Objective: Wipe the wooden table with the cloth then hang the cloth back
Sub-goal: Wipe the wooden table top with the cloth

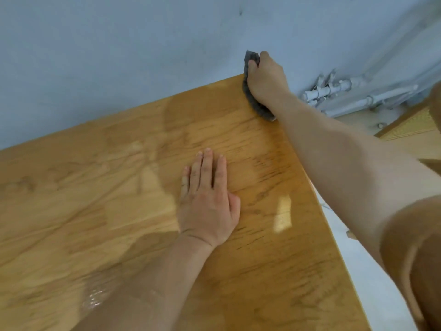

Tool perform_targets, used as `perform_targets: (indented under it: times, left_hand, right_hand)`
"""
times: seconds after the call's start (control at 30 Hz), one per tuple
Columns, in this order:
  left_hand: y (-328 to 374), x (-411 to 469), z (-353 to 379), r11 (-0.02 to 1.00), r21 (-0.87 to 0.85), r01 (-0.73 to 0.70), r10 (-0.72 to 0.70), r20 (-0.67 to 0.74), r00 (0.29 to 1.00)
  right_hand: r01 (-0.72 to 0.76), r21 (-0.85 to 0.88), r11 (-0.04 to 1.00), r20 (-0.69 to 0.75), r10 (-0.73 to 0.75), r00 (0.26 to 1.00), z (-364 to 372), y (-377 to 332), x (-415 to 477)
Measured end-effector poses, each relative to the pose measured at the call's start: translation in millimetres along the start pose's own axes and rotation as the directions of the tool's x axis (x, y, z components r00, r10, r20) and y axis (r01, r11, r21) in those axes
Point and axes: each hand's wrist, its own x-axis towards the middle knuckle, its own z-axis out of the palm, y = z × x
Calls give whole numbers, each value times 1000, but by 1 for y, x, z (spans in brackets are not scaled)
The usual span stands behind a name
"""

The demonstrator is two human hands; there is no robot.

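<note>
Nearest to the camera, at about five o'clock, is the bare right upper arm, and from it the forearm stretches far out toward one o'clock. At its end the right hand (265,80) is closed over a grey cloth (256,105) and presses it down on the far right corner of the wooden table (107,187). The fingers (253,65) are curled over the upper end of the cloth, so the grasp is firm around it.

The cloth is folded or bunched into a long narrow shape. Its long axis runs from about eleven o'clock to five o'clock, roughly along the right edge of the table. The upper end stands up against the pale blue wall (119,56), the lower end lies flat on the wood just beside the wrist. It is dark grey, with a rough, fuzzy surface; most of it is hidden under the hand.

The left hand (207,199) lies flat on the table near the middle of the view, palm down, fingers straight and together, pointing to twelve o'clock. It holds nothing.

The table top is warm brown with dark grain lines. It shines in places, and a wet-looking patch glints at about seven o'clock.

At two o'clock, beyond the table corner, white pipes (346,91) run along the bottom of the wall.
</note>
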Motion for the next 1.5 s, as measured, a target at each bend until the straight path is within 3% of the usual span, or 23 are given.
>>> perform_targets:
  times: [0.4,0.77,0.97,1.07,1.27,1.5]
  left_hand:
    - [5,-5,0,1000,-10,17,-17,-31,999]
    - [7,-11,3,999,35,-5,6,-49,999]
    - [26,-22,-1,996,14,85,-85,13,996]
    - [58,-64,8,998,-40,-53,53,-7,999]
    - [123,-163,30,948,-102,-302,311,81,947]
    - [103,-172,30,885,-46,-463,464,146,874]
  right_hand:
    - [41,-167,985,-98,-58,994,-15,49,-126]
    - [-31,-166,986,-122,10,992,-35,105,-264]
    - [-83,-196,977,-121,59,991,-44,130,-329]
    - [-118,-190,975,-112,98,989,-53,147,-369]
    - [-258,-205,944,-93,244,965,-65,174,-445]
    - [-393,-95,915,-275,356,893,-55,192,-497]
